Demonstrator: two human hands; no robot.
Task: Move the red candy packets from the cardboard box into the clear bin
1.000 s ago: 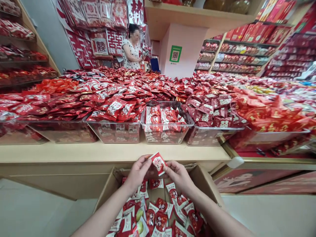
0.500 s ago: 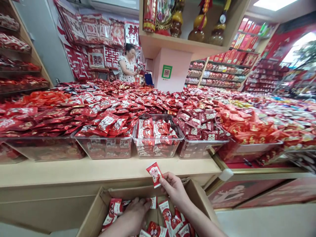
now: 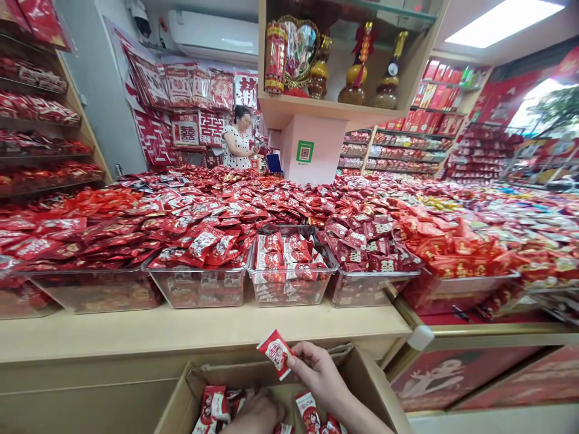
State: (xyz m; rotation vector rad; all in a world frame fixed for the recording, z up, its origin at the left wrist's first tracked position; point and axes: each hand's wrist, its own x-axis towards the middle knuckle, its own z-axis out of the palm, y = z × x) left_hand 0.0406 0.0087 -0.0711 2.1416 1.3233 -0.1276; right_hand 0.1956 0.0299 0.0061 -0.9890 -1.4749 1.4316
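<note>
Above the box [image 3: 377, 389], the right hand [image 3: 319, 375] pinches one packet [image 3: 275, 354], while the left hand [image 3: 260, 411], inside the box, its grip hidden, should probably pick gently.

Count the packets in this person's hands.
1 visible: the red packet in the right hand. The left hand is down inside the cardboard box, so any packets it holds may be hidden.

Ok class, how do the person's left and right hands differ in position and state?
The left hand is low inside the cardboard box; the right hand is higher up. The right hand pinches a red packet; the left hand is blurred, its grip unclear. Both are bare.
</note>
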